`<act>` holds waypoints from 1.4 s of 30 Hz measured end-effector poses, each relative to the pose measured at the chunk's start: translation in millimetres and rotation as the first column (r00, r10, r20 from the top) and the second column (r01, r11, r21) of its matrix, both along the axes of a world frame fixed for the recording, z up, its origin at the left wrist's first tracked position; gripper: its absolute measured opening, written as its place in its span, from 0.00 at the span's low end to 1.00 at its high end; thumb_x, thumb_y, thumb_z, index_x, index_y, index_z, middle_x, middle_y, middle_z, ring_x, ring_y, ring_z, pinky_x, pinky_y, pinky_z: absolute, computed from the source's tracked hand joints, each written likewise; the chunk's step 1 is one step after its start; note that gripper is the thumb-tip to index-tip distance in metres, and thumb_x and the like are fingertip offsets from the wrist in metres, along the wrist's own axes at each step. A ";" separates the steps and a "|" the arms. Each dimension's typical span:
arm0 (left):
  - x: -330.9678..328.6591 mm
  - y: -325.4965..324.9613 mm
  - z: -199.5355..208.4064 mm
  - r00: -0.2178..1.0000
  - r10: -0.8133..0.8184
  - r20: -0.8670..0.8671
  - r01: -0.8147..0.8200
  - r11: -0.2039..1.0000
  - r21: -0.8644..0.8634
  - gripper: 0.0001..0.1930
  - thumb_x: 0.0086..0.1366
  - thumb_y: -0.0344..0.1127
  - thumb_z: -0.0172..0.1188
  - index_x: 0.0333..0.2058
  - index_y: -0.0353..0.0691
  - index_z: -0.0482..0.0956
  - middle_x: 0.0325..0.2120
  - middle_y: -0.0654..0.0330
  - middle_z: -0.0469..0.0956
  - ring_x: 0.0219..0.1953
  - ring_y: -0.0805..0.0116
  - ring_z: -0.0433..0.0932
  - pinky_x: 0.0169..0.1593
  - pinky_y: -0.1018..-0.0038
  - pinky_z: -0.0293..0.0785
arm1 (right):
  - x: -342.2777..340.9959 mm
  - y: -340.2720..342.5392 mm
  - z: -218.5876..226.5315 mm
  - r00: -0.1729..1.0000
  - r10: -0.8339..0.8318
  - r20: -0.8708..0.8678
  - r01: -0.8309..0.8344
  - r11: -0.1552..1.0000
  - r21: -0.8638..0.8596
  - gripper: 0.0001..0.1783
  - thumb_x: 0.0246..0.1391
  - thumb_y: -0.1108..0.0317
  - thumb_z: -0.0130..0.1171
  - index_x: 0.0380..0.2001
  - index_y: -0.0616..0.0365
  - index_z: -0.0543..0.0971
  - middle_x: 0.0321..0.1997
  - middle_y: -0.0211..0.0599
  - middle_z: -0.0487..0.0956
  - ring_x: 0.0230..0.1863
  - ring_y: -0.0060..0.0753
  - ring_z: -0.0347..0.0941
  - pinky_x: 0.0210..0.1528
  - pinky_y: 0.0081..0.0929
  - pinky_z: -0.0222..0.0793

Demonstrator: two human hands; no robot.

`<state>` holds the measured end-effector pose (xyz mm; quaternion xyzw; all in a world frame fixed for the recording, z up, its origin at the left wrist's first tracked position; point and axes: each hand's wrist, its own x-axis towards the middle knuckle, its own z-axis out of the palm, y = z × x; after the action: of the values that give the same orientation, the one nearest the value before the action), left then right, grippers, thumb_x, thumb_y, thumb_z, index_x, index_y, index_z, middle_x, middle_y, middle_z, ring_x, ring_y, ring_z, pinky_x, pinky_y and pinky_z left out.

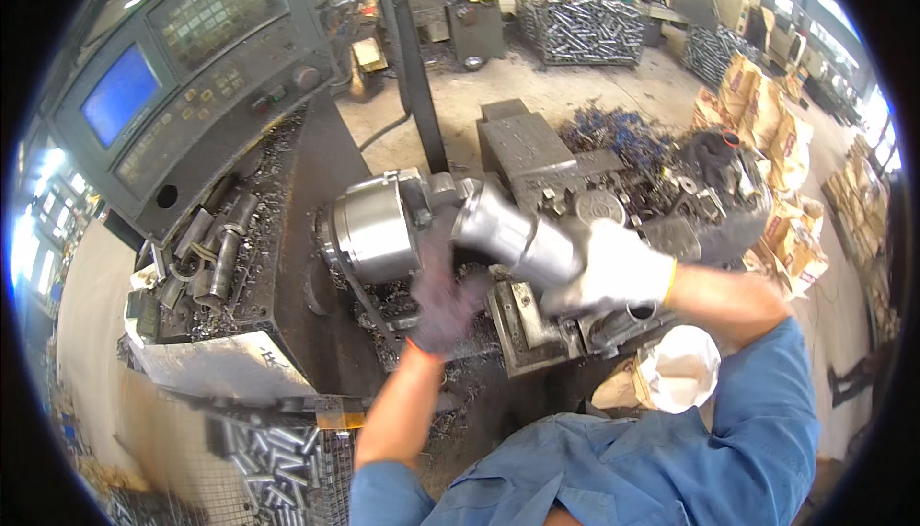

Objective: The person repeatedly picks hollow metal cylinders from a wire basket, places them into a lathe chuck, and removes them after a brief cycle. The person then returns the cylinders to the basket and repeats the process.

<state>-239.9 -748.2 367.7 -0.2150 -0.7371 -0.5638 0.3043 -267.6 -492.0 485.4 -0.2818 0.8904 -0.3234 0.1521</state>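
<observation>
Beside the lathe control panel (pixel 192 66), that big round chuck (pixel 372 231) is sitting off to your left. Just right of it, a stepped metal cylinder (pixel 508 234) is hanging tilted, with your white-gloved right hand (pixel 613 269) gripping its lower end. Your dark-gloved left hand (pixel 447 301) is looking spread but kinda blurry, so can't tell if it's touching.

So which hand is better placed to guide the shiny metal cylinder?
Probably your right hand: white-gloved, it grips the cylinder; your dark-gloved left hand shows no clear hold.
</observation>
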 end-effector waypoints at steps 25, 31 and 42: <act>112.0 63.6 -130.9 0.391 -0.764 0.513 -0.384 0.371 0.845 0.24 0.76 0.54 0.56 0.59 0.41 0.79 0.48 0.50 0.84 0.49 0.52 0.84 0.52 0.48 0.83 | 170.7 347.3 -309.6 0.064 -0.836 0.545 0.682 0.436 0.588 0.11 0.59 0.66 0.65 0.44 0.55 0.86 0.27 0.32 0.83 0.33 0.35 0.84 0.28 0.32 0.78; 118.9 84.3 -120.0 0.326 -0.808 0.492 -0.166 0.463 0.871 0.25 0.78 0.50 0.54 0.64 0.40 0.76 0.48 0.49 0.82 0.46 0.54 0.85 0.49 0.55 0.85 | 84.7 227.3 -210.9 0.877 -0.468 0.111 0.481 0.854 -0.199 0.35 0.50 0.53 0.71 0.60 0.57 0.81 0.59 0.49 0.84 0.50 0.47 0.85 0.53 0.42 0.80; 127.9 82.7 -107.0 0.401 -0.820 0.409 -0.284 0.313 0.906 0.29 0.78 0.56 0.57 0.65 0.41 0.73 0.51 0.57 0.83 0.49 0.62 0.84 0.53 0.65 0.83 | 94.8 18.2 -196.1 0.996 -0.087 0.017 0.089 0.986 -0.140 0.22 0.55 0.56 0.65 0.48 0.58 0.82 0.45 0.57 0.85 0.44 0.62 0.85 0.46 0.49 0.82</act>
<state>-112.0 -665.5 260.7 0.1591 -0.2671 -0.9331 -0.1810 -172.8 -473.8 289.3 -0.2505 0.8761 -0.3933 0.1222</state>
